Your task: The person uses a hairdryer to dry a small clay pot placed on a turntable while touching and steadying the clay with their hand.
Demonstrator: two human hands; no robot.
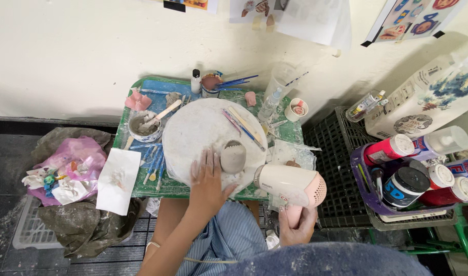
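our left hand (207, 180) lay flat on the round white board (201, 135), fingers apart, touching the small clay cup (233, 157) near the board's front edge. our right hand (297, 225) had its fingers clamped on a pink hair dryer (290, 185) aimed at the cup.

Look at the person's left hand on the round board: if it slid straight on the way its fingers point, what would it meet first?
The left hand points up the round white board. Its way looks free across bare board; the grey clay cup sits just beside that line, so it may brush it.
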